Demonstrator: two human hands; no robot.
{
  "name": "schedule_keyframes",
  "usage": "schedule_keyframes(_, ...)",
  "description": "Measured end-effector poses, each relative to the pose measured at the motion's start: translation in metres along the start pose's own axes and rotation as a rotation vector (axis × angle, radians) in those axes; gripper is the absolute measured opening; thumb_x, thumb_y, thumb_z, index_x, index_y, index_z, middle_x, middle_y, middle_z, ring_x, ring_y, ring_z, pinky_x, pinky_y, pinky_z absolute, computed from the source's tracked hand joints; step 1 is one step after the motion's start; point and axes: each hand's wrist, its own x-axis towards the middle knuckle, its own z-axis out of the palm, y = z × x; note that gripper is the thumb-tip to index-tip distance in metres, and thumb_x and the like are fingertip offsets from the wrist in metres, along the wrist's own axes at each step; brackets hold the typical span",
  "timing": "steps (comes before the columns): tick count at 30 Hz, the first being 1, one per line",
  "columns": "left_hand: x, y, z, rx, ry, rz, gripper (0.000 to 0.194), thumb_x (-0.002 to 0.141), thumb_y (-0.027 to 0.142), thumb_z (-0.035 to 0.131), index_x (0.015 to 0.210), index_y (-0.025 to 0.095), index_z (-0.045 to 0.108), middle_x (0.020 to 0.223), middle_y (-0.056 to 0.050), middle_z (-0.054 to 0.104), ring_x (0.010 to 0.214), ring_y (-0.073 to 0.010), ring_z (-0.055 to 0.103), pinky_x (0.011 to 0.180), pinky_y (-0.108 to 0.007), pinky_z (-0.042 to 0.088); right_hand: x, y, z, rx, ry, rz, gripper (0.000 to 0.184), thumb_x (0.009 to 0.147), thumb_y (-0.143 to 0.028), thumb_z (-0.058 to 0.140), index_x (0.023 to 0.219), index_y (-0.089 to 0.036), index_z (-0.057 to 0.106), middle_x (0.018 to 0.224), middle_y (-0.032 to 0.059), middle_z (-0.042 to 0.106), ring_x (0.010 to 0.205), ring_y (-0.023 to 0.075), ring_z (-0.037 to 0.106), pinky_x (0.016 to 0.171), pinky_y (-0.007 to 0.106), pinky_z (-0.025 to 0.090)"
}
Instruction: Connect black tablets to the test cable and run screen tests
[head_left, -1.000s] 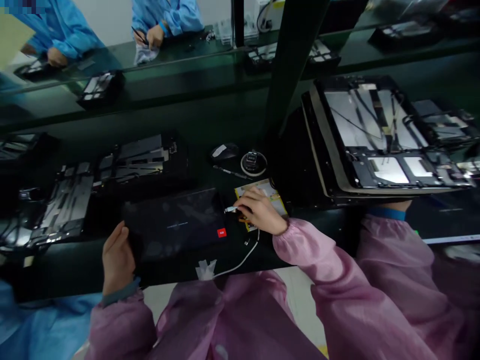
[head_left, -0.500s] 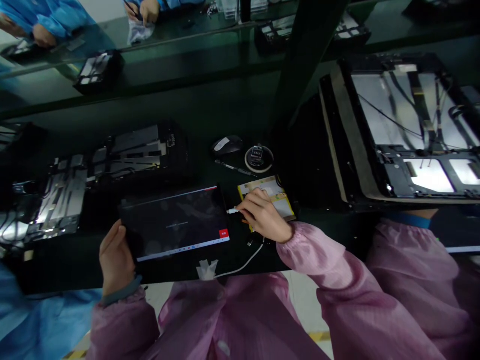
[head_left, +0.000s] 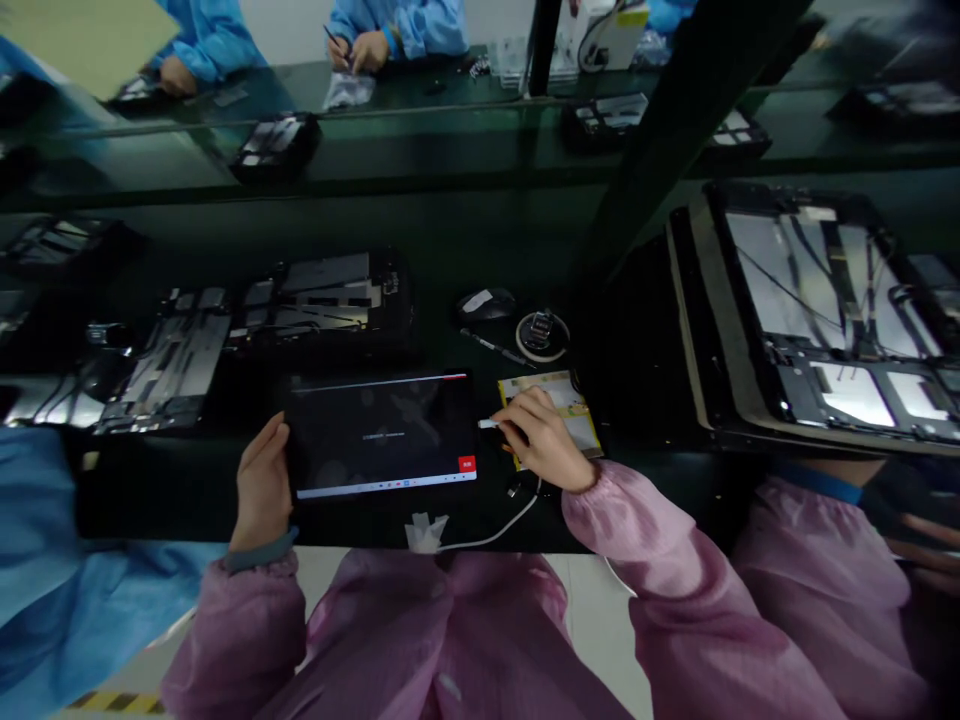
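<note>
A tablet [head_left: 382, 435] with a lit dark screen lies on the dark bench before me. My left hand [head_left: 262, 480] grips its left edge, thumb on the front and the other fingers hidden. At the tablet's right edge, my right hand [head_left: 544, 435] pinches the white plug of a cable [head_left: 487, 424]. Whether the plug sits in the tablet or just beside it I cannot tell. The white cord [head_left: 495, 532] runs below to a piece of clear tape at the bench edge. Under my right hand is a yellow-edged battery pack [head_left: 577, 410].
A mouse [head_left: 486, 303], a pen-like tool [head_left: 495, 347] and a round holder [head_left: 541, 334] lie behind the tablet. Opened device housings [head_left: 315, 300] are on the left, and a tall stack of them [head_left: 832, 310] stands right. Co-workers in blue sleeves [head_left: 420, 30] work across the bench.
The camera view has shifted, so the bench appears further right. The tablet lies more level in view. My left hand still holds it, and my right hand still pinches the plug at its right edge.
</note>
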Motion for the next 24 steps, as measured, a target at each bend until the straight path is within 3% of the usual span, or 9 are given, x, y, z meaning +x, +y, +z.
schedule_keyframes(3,-0.001,0.002,0.003,-0.147,0.026,-0.045,0.021,0.075,0.017,0.068,0.095,0.019,0.071,0.093,0.001,0.073,0.107,-0.0170,0.063,0.108,-0.033,0.041,0.002,0.002,-0.005,-0.006,-0.016,-0.034,0.014,0.092,-0.017,0.052,0.093,-0.021,0.066,0.084,0.0045,0.062,0.087,0.0209,0.051,0.079,0.036,0.045)
schedule_keyframes(9,0.002,0.000,0.006,-0.249,-0.063,-0.087,0.025,0.067,0.026,0.076,0.092,0.020,0.073,0.099,-0.004,0.074,0.109,-0.0222,0.064,0.105,-0.037,0.043,0.005,0.005,-0.013,-0.098,-0.066,-0.095,0.017,0.092,-0.025,0.057,0.106,-0.022,0.066,0.095,0.0060,0.065,0.094,0.0212,0.056,0.084,0.039,0.048)
schedule_keyframes(12,0.004,-0.003,0.005,-0.303,-0.110,-0.126,0.029,0.066,0.028,0.077,0.094,0.020,0.074,0.102,-0.005,0.074,0.108,-0.0232,0.064,0.104,-0.037,0.044,0.008,0.004,-0.008,-0.187,-0.078,-0.137,0.016,0.093,-0.027,0.056,0.102,-0.022,0.068,0.093,0.0064,0.066,0.090,0.0215,0.055,0.081,0.040,0.048)
schedule_keyframes(19,0.009,-0.006,0.004,-0.315,-0.185,-0.091,0.036,0.066,0.035,0.079,0.098,0.018,0.074,0.107,-0.008,0.072,0.110,-0.0249,0.064,0.103,-0.037,0.044,0.012,-0.006,0.002,-0.251,-0.025,-0.203,0.018,0.094,-0.027,0.054,0.096,-0.019,0.070,0.088,0.0068,0.067,0.086,0.0217,0.053,0.077,0.039,0.047)
schedule_keyframes(24,0.008,-0.003,0.005,-0.344,-0.175,-0.130,0.035,0.065,0.033,0.079,0.096,0.018,0.074,0.104,-0.007,0.073,0.108,-0.0241,0.064,0.103,-0.037,0.044,0.012,-0.009,0.004,-0.207,0.026,-0.220,0.018,0.095,-0.026,0.053,0.096,-0.019,0.070,0.086,0.0071,0.068,0.084,0.0215,0.054,0.076,0.038,0.048)
